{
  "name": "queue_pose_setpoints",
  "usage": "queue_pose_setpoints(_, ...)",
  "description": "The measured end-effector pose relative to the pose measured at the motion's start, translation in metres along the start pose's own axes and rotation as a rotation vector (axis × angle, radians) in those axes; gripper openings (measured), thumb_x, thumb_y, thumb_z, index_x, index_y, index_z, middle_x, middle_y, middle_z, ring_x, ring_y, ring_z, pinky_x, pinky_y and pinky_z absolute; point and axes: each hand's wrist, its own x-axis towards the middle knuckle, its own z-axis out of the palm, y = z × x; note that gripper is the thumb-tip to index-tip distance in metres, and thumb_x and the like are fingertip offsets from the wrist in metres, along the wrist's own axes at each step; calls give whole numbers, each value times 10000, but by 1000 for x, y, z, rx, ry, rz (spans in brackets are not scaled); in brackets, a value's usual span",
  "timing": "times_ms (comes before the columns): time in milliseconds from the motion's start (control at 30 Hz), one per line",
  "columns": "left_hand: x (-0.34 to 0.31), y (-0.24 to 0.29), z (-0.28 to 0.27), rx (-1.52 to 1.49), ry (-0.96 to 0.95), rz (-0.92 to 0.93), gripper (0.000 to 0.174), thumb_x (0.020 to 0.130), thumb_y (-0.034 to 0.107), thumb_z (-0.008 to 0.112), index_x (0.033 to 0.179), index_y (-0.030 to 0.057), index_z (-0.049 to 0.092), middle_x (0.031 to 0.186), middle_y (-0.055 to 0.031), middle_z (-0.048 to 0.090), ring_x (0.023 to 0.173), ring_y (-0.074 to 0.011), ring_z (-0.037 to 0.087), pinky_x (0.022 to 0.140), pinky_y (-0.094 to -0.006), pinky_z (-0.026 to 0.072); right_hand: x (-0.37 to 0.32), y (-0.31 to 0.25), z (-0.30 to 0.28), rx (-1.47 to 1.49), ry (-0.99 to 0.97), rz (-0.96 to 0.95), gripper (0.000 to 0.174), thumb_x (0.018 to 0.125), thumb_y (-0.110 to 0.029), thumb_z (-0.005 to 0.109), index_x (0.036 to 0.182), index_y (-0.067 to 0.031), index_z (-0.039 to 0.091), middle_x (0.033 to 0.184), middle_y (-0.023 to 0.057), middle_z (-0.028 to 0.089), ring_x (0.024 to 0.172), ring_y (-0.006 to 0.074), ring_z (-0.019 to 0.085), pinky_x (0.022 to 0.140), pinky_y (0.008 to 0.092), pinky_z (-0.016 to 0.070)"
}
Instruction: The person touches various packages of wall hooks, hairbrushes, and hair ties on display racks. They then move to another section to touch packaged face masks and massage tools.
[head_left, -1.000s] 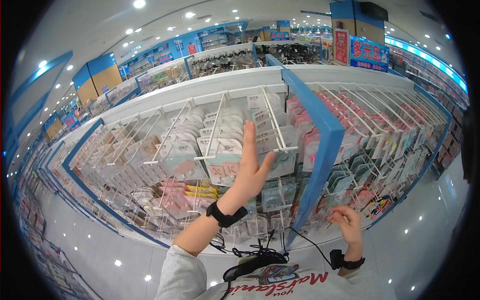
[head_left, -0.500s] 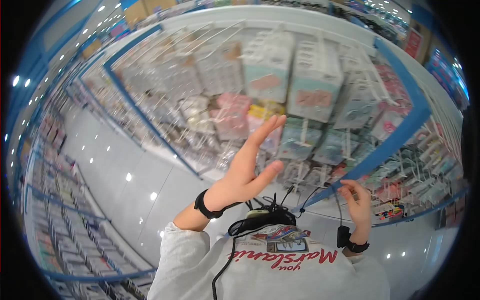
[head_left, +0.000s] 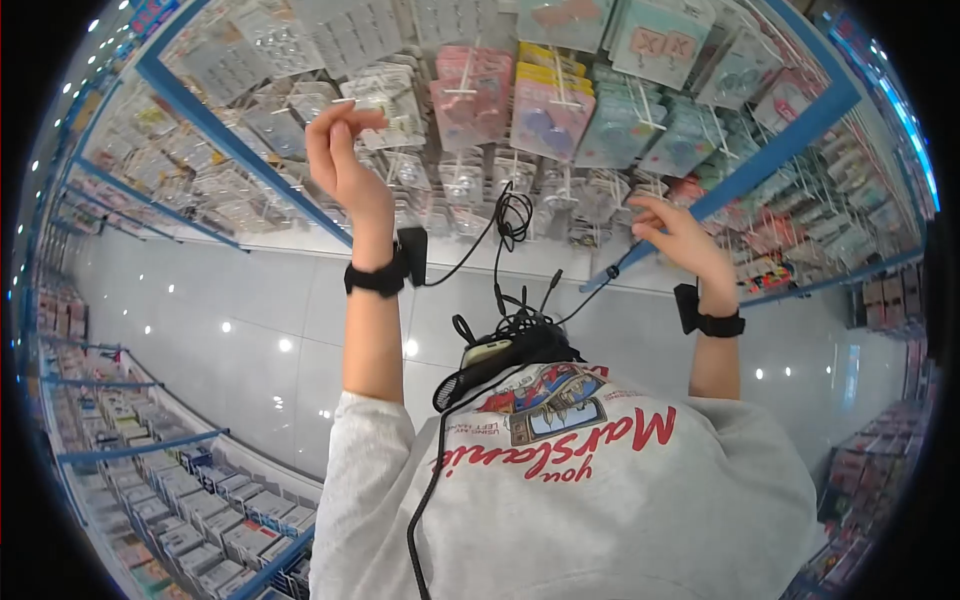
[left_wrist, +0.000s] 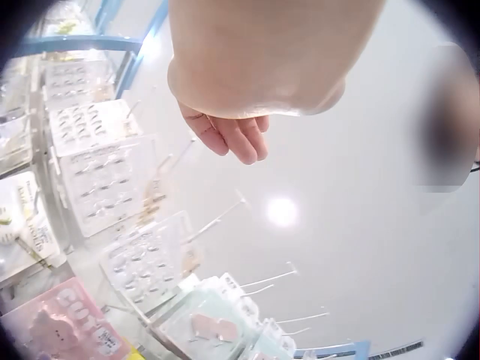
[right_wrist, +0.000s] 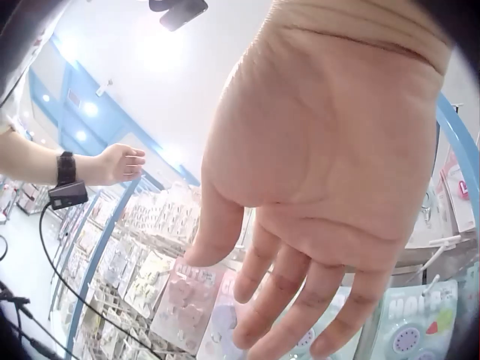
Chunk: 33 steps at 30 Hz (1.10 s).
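My left hand (head_left: 350, 175) is raised near the left end of the rack, its fingers loosely bent and holding nothing. Beside it in the head view hang white-carded packs (head_left: 388, 105), and to their right a pink pack (head_left: 470, 95). In the left wrist view the fingertips (left_wrist: 247, 142) hang below the wrist, apart from the clear-fronted packs (left_wrist: 101, 184). My right hand (head_left: 685, 240) hovers before the lower right part of the rack. The right wrist view shows its palm and relaxed fingers (right_wrist: 281, 292), with nothing gripped; pink packs (right_wrist: 184, 304) and pale green packs (right_wrist: 416, 322) hang behind.
Blue posts (head_left: 780, 155) frame the rack, and thin metal hooks (left_wrist: 217, 219) stick out of it. A dark cable (head_left: 512, 222) runs from the left wristband to a bundle at the chest. Glossy floor (head_left: 270, 330) separates this rack from another shelf (head_left: 190, 490) behind.
The view has tilted down and turned left. My left hand has moved from in front of the upper packs to the rack's left side, its fingers bending. My right hand stays low and holds nothing.
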Motion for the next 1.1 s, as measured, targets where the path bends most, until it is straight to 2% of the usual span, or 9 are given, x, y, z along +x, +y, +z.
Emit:
queue_pose_setpoints(133,3,-33,21,-130,78,-146,205,874,103,364,953,-8,518,774,-130,597,699,-200,578,693,-314,469,0,15,1,-138,-28,88,358,822,-187,559,1148,-52,499,877,138,631,794,241,606,688,323,458)
queue_pose_setpoints(400,30,-61,40,-126,173,-48,211,855,109,363,924,-30,505,725,-154,593,639,-206,571,627,-298,481,17,57,-53,-168,255,-4,272,822,-159,551,1063,-33,543,784,112,623,696,216,587,645,320,451)
queue_pose_setpoints(600,96,-36,4,24,456,548,159,763,99,403,823,-14,496,617,-163,555,534,-245,562,531,-307,484,29,150,-49,19,272,170,247,818,-147,542,1047,-57,560,807,128,630,726,240,601,648,360,463)
queue_pose_setpoints(667,114,-18,-15,-211,581,664,177,682,118,429,758,-21,508,572,-177,527,476,-271,537,494,-328,488,23,192,-40,-388,217,372,228,804,-151,532,1014,-78,582,844,153,631,768,282,605,676,397,471)
queue_pose_setpoints(800,125,32,-52,9,599,1044,234,787,160,344,723,-5,497,494,-163,479,403,-261,507,367,-290,443,12,254,-17,-268,282,387,252,780,-151,557,1021,-82,584,805,162,617,754,306,590,696,389,458)
queue_pose_setpoints(867,130,58,-75,28,607,1155,283,818,221,307,733,27,495,445,-111,457,374,-214,487,348,-280,412,12,250,-3,-401,473,415,192,772,-155,570,948,-82,597,771,159,605,748,316,583,690,410,454)
queue_pose_setpoints(933,117,88,-40,75,652,1191,255,805,218,320,727,51,496,457,-99,462,361,-191,463,344,-279,399,15,237,7,-515,488,407,169,768,-153,580,922,-82,587,777,149,602,745,321,581,681,423,451)
queue_pose_setpoints(1000,103,106,-10,-248,631,1196,218,783,209,344,724,61,492,470,-85,464,352,-177,442,353,-281,402,11,232,17,-628,499,390,149,764,-151,590,895,-82,577,782,139,599,743,326,579,672,436,449)
queue_pose_setpoints(1100,77,102,11,-92,479,1150,203,776,190,353,760,54,504,514,-103,488,398,-182,460,441,-329,456,6,245,27,-820,720,150,148,763,-119,587,909,-128,564,835,113,574,722,327,575,614,441,463)
